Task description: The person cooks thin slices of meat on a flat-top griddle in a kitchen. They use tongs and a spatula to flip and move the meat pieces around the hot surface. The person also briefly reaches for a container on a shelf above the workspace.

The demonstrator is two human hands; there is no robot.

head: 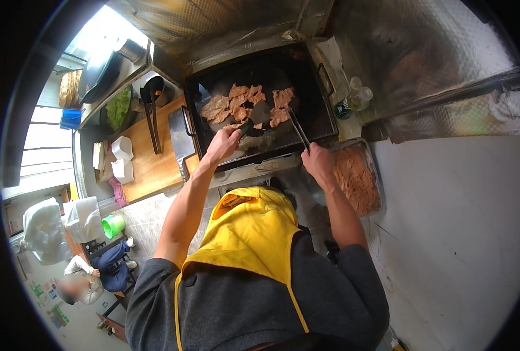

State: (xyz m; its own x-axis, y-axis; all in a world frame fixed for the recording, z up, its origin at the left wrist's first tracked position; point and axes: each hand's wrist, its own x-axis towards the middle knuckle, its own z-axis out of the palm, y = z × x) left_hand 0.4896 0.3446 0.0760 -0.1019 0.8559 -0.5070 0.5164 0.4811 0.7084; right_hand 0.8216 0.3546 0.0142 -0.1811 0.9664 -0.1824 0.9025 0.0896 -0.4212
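My left hand (pixel 223 144) grips the dark green handle (pixel 245 127) of a tool over the near part of a black griddle (pixel 260 157); the tool's working end cannot be made out. Metal tongs (pixel 298 127) are held in my right hand (pixel 319 161), their tips touching the right-hand meat slices (pixel 281 105). More thin meat slices (pixel 238 98) lie spread left of these on the griddle. Beside my right forearm sits a clear-walled tray (pixel 375 175) of raw-looking meat (pixel 354 177).
Left of the griddle are a cleaver (pixel 182 131) on a wooden board (pixel 143 169), a ladle-like utensil (pixel 153 118) and a bowl of lettuce (pixel 118 109). Bottles (pixel 360 98) stand right of the griddle. A seated person (pixel 97 272) is at lower left.
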